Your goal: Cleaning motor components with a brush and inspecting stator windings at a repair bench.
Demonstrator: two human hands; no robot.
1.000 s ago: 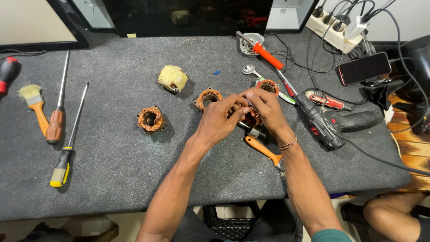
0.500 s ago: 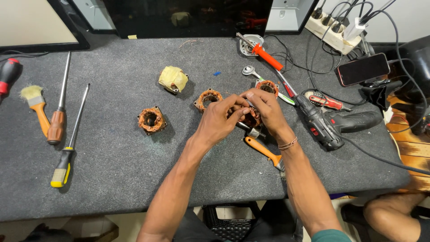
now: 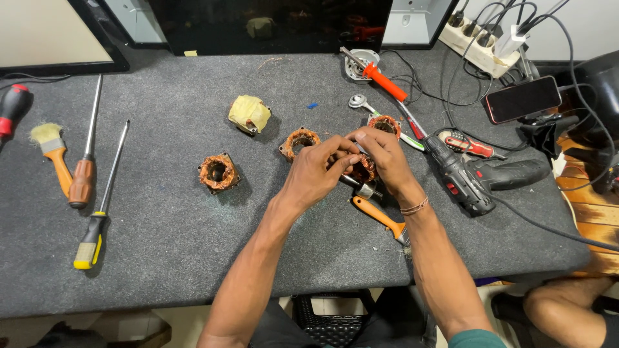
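Two bare hands are seen closed together over a small copper-wound motor armature (image 3: 363, 169) above a dark grey felt-covered tabletop (image 3: 193, 258). The armature is gripped between the fingers of the left hand (image 3: 317, 171) and the right hand (image 3: 382, 154), its metal shaft end showing just below them. A thin bracelet is worn on the right wrist. An orange-handled tool (image 3: 377, 218) lies on the tabletop just beneath the right wrist. Two copper-wound stator coils are seen close to the hands: one (image 3: 300, 141) just beyond the left hand, another (image 3: 385, 124) just beyond the right. A third copper coil (image 3: 218, 173) sits well to the left of the left hand, and a coil wrapped in yellow tape (image 3: 250, 114) lies farther out on that side. A black and red cordless drill (image 3: 464, 177) rests near the right hand, on its outer side. Screwdrivers and a small brush are laid far off to the left.
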